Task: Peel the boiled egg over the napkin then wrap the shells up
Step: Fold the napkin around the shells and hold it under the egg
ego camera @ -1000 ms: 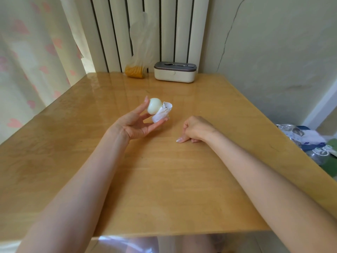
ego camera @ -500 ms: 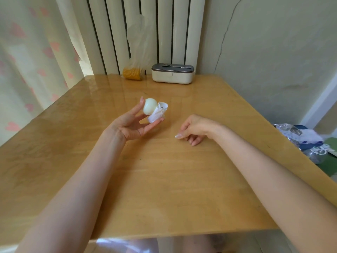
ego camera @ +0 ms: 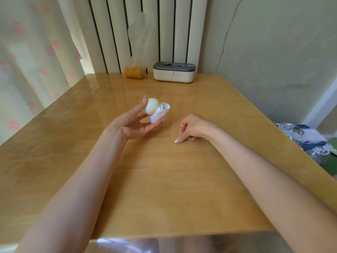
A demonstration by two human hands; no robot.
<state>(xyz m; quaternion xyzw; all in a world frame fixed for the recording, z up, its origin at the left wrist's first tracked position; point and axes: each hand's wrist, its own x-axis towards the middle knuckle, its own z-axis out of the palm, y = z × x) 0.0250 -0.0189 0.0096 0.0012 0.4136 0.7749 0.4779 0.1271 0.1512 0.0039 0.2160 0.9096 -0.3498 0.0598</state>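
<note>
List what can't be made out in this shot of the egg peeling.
All in the head view:
- Shells: none visible; the rolled napkin would hide any inside it.
- Right hand: curled fingers hide the palm, so whether it holds anything is unclear.
- White box at the table's far edge: lid shut, contents hidden.
- Left hand: its grip behind the egg is hidden.
</note>
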